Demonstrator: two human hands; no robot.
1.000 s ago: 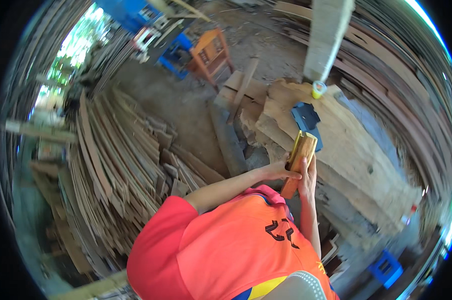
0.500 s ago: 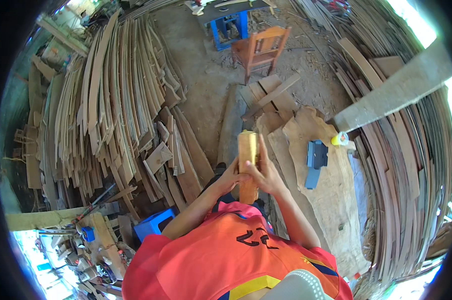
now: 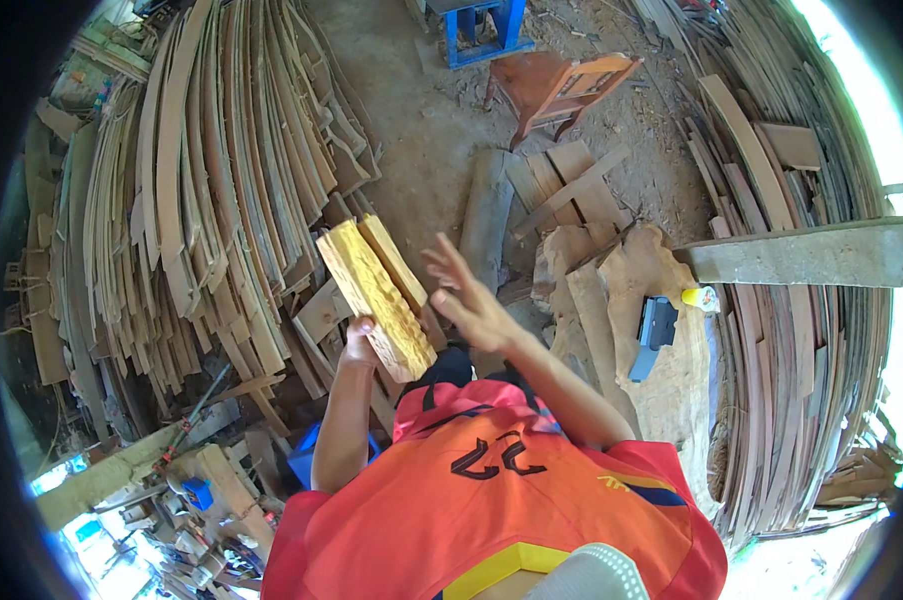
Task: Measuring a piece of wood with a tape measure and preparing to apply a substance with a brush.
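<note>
My left hand (image 3: 359, 342) grips a yellowish carved wooden block (image 3: 366, 295) near its lower left side, the thumb against its face. The block is tilted, its top leaning left, and a wavy carved pattern runs along its surface. A narrower wooden strip (image 3: 395, 262) shows along its right side; whether it is a separate piece I cannot tell. To the right of the wood, my right hand (image 3: 466, 308) is off it, empty, with fingers spread.
Tall stacks of boards (image 3: 226, 150) lean at the left, with more planks (image 3: 771, 400) at the right. A wooden chair (image 3: 571, 90) stands ahead. On a wide slab (image 3: 681, 430) lie a grey-blue case (image 3: 653, 335) and a yellow-white roll (image 3: 701, 298). A blue stool (image 3: 306, 460) is at lower left.
The wooden block has moved left and turned from upright to tilted, showing its carved face. My right hand has let go of it and opened; my left still holds it.
</note>
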